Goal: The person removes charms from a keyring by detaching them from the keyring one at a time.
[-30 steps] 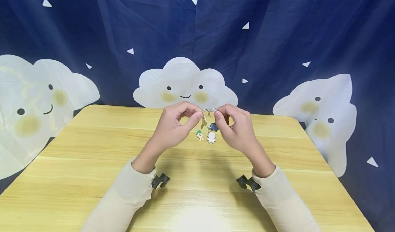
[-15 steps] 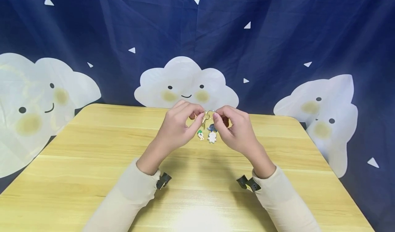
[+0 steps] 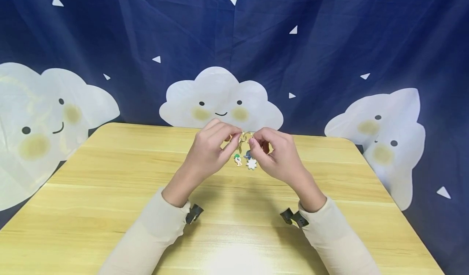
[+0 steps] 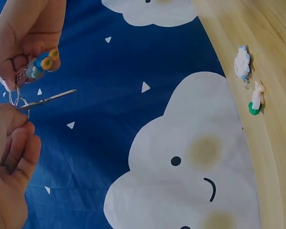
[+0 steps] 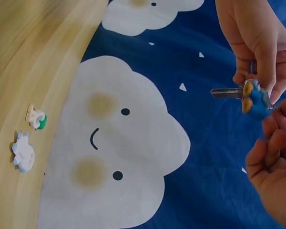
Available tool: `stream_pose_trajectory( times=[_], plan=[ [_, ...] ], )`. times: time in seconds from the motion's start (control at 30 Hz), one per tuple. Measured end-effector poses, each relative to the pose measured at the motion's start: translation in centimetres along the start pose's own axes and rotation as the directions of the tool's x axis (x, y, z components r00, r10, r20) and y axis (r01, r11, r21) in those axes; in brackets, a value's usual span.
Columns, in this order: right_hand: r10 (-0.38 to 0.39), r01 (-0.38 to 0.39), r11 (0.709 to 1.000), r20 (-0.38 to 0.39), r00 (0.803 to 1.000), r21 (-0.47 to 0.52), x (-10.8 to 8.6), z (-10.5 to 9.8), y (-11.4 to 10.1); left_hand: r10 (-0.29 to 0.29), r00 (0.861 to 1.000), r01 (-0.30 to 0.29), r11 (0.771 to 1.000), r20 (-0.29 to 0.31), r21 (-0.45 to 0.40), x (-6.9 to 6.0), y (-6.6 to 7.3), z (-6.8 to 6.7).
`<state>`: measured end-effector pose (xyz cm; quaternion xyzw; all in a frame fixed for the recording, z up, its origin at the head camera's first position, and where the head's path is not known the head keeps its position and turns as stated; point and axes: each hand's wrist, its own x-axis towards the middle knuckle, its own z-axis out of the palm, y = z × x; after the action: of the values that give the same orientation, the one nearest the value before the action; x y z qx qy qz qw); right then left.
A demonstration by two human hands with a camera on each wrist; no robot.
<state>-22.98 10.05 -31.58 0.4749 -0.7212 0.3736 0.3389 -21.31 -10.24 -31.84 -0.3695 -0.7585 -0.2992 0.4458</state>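
Above the far half of the table, my left hand point(image 3: 209, 151) pinches a metal key ring with a key point(image 4: 50, 98) hanging from it. Facing it, my right hand point(image 3: 280, 157) pinches a second ring, from which a blue figure charm with orange feet point(image 5: 256, 101) dangles. The two rings point(image 3: 247, 136) overlap or touch between the fingertips; whether they are linked I cannot tell. In the head view the right thumb partly covers the blue charm. On the tabletop below lie a white charm with pale blue edges point(image 5: 24, 152) and a small white charm with a green top point(image 4: 256, 98).
The pale wooden table point(image 3: 110, 177) reaches to a dark blue curtain point(image 3: 256, 31) printed with white smiling clouds point(image 3: 220, 88). Black wrist cameras point(image 3: 194, 214) sit at both beige sleeves point(image 3: 340, 238).
My left hand has shifted slightly right and turned a little. The right hand has come slightly left and down, its thumb now covering more of the blue charm. The charms on the table stay put.
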Motion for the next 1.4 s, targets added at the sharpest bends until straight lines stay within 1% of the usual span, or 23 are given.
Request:
stream_pose_trajectory(
  times=[0.2, 0.33, 0.63, 0.73, 0.9, 1.13, 1.4],
  plan=[
    [0.032, -0.033, 0.999, 0.048, 0.998, 0.026, -0.09, 0.16, -0.04, -0.001, 1.000, 0.000, 1.000, -0.009, -0.024, 0.00, -0.05, -0.07],
    [0.042, -0.044, 0.999, 0.070, 0.997, 0.019, -0.14, 0.15, -0.09, -0.006, 1.000, 0.005, 0.999, -0.017, -0.039, 0.01, -0.09, -0.01],
    [0.058, -0.058, 0.998, 0.086, 0.995, 0.002, -0.03, -0.06, -0.28, -0.029, 0.999, 0.027, 0.998, -0.030, -0.055, 0.11, 0.02, 0.03],
    [0.060, -0.061, 0.998, 0.089, 0.994, 0.001, -0.01, -0.15, -0.29, -0.021, 0.999, 0.019, 0.998, -0.026, -0.054, 0.17, 0.03, 0.01],
    [0.071, -0.070, 0.997, 0.096, 0.993, -0.019, 0.07, -0.32, -0.19, -0.003, 1.000, 0.003, 0.999, -0.004, -0.040, 0.22, 0.02, 0.01],
    [0.070, -0.068, 0.997, 0.106, 0.992, -0.023, 0.06, -0.42, -0.05, -0.027, 0.999, 0.027, 0.999, 0.026, -0.023, 0.08, -0.01, -0.04],
    [0.064, -0.063, 0.998, 0.113, 0.991, -0.017, 0.08, -0.28, -0.01, -0.031, 0.999, 0.032, 0.999, 0.018, -0.023, 0.07, -0.12, -0.09]
  ],
)
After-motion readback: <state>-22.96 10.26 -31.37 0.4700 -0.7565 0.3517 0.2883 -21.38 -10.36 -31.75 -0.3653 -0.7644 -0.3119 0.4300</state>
